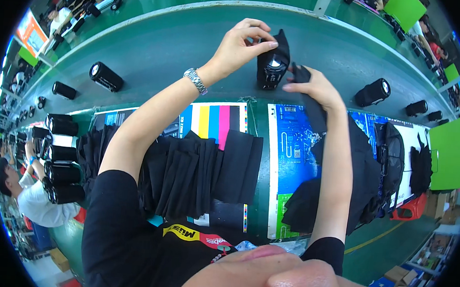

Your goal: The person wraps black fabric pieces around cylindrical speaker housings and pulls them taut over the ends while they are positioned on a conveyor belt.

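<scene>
Ahead of me on the green bench, a black cylindrical speaker point(273, 72) with a shiny end stands partly inside a black cloth sleeve point(281, 45). The thumb and fingers of my left hand point(245, 43) pinch the sleeve's upper edge. Just to the right, my right hand point(316, 88) is closed on another piece of black cloth point(315, 112), which hangs down beside my wrist. A small gap separates the right fingertips from the speaker. Folded black sleeves point(179, 174) lie in a row below my left arm, and a loose pile of black cloth point(358, 176) lies by my right forearm.
More black speakers stand along the bench, one at left point(106, 77) and one at right point(373, 92). Several are stacked at the left edge point(63, 153), near a co-worker in white point(50, 201). Printed sheets point(287, 141) cover the near bench. A red stool point(411, 207) stands at right.
</scene>
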The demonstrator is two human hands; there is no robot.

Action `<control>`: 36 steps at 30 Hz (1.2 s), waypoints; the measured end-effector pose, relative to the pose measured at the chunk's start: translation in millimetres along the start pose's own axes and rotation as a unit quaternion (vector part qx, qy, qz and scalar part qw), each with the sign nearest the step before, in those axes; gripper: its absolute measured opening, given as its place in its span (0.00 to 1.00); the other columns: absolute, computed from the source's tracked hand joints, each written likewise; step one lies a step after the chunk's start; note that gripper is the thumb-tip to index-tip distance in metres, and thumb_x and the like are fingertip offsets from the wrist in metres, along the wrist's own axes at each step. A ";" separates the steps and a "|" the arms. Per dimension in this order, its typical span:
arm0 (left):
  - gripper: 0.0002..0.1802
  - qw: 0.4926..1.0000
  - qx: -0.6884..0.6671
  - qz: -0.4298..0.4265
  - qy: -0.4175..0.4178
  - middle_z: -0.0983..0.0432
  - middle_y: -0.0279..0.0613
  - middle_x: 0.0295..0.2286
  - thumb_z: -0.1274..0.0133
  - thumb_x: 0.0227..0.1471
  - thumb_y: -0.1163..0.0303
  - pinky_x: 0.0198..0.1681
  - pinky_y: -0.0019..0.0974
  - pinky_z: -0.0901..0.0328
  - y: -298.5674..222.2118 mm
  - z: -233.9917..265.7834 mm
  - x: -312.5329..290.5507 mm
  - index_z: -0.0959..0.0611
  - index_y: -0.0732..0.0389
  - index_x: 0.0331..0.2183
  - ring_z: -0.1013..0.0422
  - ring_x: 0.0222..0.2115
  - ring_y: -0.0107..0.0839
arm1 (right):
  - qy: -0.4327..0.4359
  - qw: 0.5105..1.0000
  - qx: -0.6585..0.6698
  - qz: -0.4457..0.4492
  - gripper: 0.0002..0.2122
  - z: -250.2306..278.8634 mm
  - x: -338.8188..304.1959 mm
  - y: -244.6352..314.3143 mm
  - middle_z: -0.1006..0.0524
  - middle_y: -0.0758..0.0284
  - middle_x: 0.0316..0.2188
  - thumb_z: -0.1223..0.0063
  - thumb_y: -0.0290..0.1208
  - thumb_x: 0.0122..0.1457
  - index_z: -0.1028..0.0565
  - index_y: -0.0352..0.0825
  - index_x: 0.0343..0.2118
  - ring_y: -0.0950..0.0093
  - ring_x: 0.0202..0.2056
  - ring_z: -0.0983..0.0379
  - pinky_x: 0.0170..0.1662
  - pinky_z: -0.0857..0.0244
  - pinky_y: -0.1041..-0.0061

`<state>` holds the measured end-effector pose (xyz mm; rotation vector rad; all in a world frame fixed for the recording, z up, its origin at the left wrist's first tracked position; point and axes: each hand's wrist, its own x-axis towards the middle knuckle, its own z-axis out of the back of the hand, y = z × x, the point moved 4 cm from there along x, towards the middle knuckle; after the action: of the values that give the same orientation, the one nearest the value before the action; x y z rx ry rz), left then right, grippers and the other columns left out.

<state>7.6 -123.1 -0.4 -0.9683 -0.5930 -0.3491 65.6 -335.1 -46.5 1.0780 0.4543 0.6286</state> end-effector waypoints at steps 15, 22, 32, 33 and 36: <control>0.36 0.887 -0.367 0.229 -0.162 0.24 0.41 0.30 0.73 0.62 0.45 0.41 0.28 0.38 42.5 -97.5 -5.0 0.20 0.66 0.35 0.31 0.32 0.26 | -0.338 0.876 0.343 0.019 0.15 -20.1 84.0 -28.6 0.27 0.72 0.25 0.42 0.41 0.54 0.24 0.30 0.30 0.81 0.28 0.33 0.33 0.39 0.81; 0.37 0.899 -0.390 0.157 -0.119 0.24 0.42 0.29 0.75 0.62 0.46 0.43 0.28 0.38 56.5 -125.3 -24.6 0.20 0.67 0.34 0.31 0.33 0.27 | -0.361 0.870 0.334 0.042 0.12 -21.7 65.7 -80.6 0.26 0.71 0.24 0.43 0.36 0.55 0.23 0.29 0.27 0.82 0.28 0.33 0.34 0.39 0.82; 0.34 0.906 -0.279 0.255 -0.191 0.22 0.51 0.30 0.70 0.61 0.49 0.41 0.38 0.36 80.4 -143.0 -15.6 0.20 0.71 0.33 0.27 0.32 0.39 | -0.467 0.878 0.095 -0.046 0.18 17.8 67.2 -111.3 0.21 0.55 0.27 0.43 0.41 0.53 0.21 0.26 0.33 0.69 0.30 0.26 0.38 0.34 0.71; 0.32 0.919 -0.234 0.274 -0.163 0.22 0.54 0.33 0.68 0.61 0.50 0.43 0.40 0.36 70.6 -142.5 -10.7 0.20 0.71 0.35 0.26 0.36 0.44 | -0.515 0.857 -0.024 -0.020 0.21 36.5 55.6 -108.0 0.21 0.53 0.29 0.42 0.44 0.52 0.22 0.25 0.35 0.65 0.32 0.24 0.39 0.34 0.68; 0.28 0.931 -0.141 0.318 -0.110 0.23 0.50 0.38 0.62 0.61 0.53 0.47 0.33 0.37 78.9 -93.9 -28.9 0.27 0.72 0.46 0.27 0.40 0.34 | -0.598 0.792 0.117 -0.026 0.21 41.5 9.6 -69.7 0.25 0.66 0.20 0.41 0.48 0.53 0.24 0.29 0.24 0.78 0.22 0.32 0.27 0.37 0.73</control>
<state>55.8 -160.4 -110.7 -1.4279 -0.4034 0.2671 116.0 -379.2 -93.4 1.4655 -0.5733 -0.2523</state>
